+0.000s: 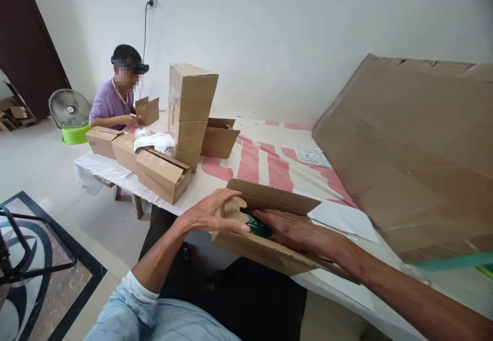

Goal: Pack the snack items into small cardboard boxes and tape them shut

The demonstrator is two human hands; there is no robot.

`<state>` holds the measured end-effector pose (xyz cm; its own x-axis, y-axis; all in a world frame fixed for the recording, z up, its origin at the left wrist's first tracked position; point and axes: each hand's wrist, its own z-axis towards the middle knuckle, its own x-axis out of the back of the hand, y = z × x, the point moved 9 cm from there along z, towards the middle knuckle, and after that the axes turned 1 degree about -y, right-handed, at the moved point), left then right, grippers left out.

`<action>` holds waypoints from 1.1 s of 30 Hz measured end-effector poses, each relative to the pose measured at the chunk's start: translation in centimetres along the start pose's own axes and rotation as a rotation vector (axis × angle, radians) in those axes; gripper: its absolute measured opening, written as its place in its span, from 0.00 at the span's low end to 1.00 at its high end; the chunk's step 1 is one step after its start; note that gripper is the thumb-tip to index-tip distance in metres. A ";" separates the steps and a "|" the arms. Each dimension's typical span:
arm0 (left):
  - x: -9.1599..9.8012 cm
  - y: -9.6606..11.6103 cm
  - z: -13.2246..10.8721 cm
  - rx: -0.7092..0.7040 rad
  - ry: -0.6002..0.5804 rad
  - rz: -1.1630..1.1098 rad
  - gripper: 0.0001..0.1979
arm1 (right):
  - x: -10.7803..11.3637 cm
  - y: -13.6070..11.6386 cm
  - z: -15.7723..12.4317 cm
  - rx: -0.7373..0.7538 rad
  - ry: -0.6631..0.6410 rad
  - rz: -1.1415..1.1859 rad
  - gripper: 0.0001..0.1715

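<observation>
An open cardboard box (265, 253) with raised flaps lies at the table's near edge, just above my lap. My left hand (217, 211) holds its left end, thumb and fingers spanning the short end flap. My right hand (287, 227) reaches into the box from the right. It is closed on a dark green package (257, 226), which shows only in part; the fingertips are hidden inside.
Closed boxes (164, 174) line the table's left edge beside a white plastic bag (156, 141). Behind stand a tall box stack (192, 97) and an open box (219, 140). A co-worker (111, 99) handles another box (147, 111). A large carton (416, 156) stands right.
</observation>
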<state>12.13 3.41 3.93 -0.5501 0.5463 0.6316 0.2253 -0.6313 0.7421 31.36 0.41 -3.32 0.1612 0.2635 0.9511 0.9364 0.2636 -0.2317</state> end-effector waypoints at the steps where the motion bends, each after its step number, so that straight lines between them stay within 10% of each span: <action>1: -1.1 0.0 0.2 -0.005 -0.042 -0.057 0.50 | 0.1 -0.2 0.1 -0.009 -0.021 0.005 0.40; 18: -2.5 -2.9 2.3 -0.012 -0.139 -0.020 0.75 | 1.2 -3.0 0.7 -0.045 -0.090 0.045 0.36; 33: 3.6 -1.9 0.8 -0.091 0.053 0.044 0.66 | 6.9 -6.1 -0.6 0.068 0.280 0.241 0.39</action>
<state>10.31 7.03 4.97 -0.5835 0.4883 0.6490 0.1777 -0.7030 0.6887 26.97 0.08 4.79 0.4620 0.0644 0.8846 0.8399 0.2888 -0.4596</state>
